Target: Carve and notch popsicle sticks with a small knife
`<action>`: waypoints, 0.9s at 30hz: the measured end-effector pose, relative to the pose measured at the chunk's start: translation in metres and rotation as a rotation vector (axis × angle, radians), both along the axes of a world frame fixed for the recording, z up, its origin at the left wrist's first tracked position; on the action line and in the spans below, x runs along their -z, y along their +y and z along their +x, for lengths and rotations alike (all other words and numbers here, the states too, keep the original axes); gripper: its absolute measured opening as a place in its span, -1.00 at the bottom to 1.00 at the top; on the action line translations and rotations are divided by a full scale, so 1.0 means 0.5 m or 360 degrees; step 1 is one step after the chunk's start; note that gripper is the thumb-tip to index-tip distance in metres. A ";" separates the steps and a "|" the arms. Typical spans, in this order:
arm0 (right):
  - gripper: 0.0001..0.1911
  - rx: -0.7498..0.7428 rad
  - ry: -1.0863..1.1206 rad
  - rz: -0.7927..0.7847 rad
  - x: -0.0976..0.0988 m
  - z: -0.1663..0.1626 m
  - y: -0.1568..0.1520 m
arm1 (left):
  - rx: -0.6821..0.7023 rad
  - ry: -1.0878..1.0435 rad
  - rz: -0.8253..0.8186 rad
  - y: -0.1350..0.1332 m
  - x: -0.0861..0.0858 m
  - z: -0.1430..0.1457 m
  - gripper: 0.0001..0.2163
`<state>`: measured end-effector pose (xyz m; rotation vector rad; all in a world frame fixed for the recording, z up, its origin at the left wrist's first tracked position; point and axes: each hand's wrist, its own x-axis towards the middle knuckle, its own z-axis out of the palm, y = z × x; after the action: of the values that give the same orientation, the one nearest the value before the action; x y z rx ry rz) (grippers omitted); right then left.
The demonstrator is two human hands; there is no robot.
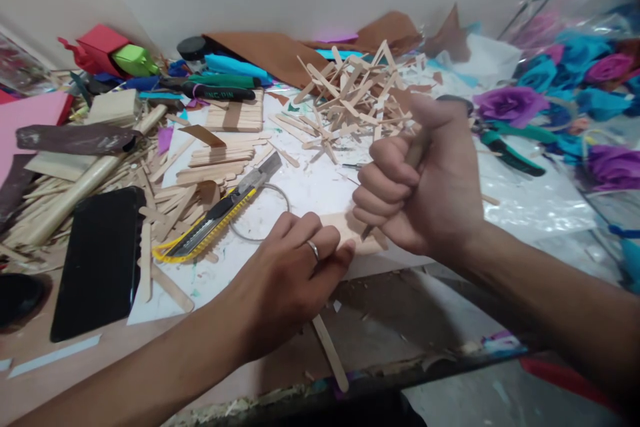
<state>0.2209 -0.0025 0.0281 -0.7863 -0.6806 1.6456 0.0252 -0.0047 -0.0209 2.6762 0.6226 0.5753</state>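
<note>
My left hand [293, 263] presses down on a small flat wooden piece [345, 223] lying on the white sheet [310, 187], fingers curled over its near edge. My right hand [420, 180] is closed in a fist round a thin tool handle [417, 147], whose tip points down onto the same wooden piece. A yellow and black utility knife [213, 223] lies just left of my left hand, beside a thin wire ring [267, 213].
A heap of cut craft sticks [350, 90] sits behind my hands. More sticks [215, 160] and a black phone [97, 257] lie left. Green-handled pliers [507, 150] and paper flowers [510, 103] are at the right. One stick [330, 350] overhangs the table's front edge.
</note>
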 end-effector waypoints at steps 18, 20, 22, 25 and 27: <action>-0.29 -0.0137 -0.0111 -0.0121 -0.001 -0.016 0.024 | 0.0167 0.0129 0.0578 -0.002 -0.012 0.000 -0.84; -0.30 -0.0070 -0.0155 -0.0218 -0.004 -0.024 0.026 | 0.0175 0.0150 0.0567 -0.004 -0.012 -0.003 -0.84; -0.32 -0.0029 -0.0204 -0.0268 -0.006 -0.034 0.027 | 0.0194 0.0131 0.0555 -0.006 -0.011 -0.004 -0.86; -0.36 0.0007 -0.0279 -0.0258 -0.008 -0.050 0.024 | 0.0222 0.0108 0.0556 -0.008 -0.008 -0.004 -0.90; -0.37 0.0014 -0.0341 -0.0215 -0.008 -0.058 0.020 | 0.0185 0.0119 0.0549 -0.009 -0.005 -0.002 -0.93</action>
<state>0.1918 0.0077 0.0320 -1.0727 -0.7189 1.6264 0.0242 -0.0091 -0.0186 3.0440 0.4133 0.5998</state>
